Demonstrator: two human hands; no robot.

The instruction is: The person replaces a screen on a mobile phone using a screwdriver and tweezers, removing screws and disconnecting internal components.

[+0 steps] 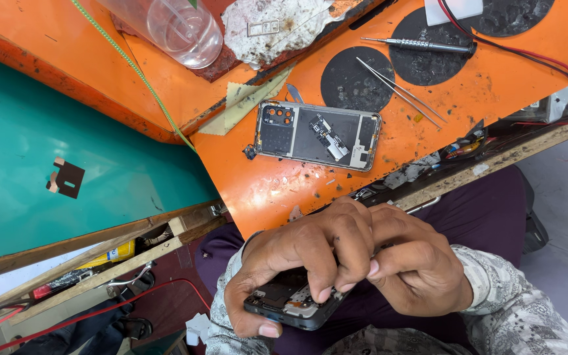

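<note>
Both hands work a dark phone part over the lap.
Left hand (290, 263) cradles the glossy phone part (290, 304), grip clamped; right hand (409, 263) fingertips pinch its edge. An opened phone (317, 135) lies on the scuffed orange table (428, 131).

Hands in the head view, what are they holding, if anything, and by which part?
The left hand holds a dark phone part by its long edges, thumb on the near edge. The right hand presses its fingertips onto the part's upper face.

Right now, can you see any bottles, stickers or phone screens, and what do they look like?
Yellow bottle: lying in the open wooden drawer, lower left, with a blue and white label.
Clear plastic bottle: on its side at the top, see-through.
No lit screens: both opened phones show only their insides.
</note>
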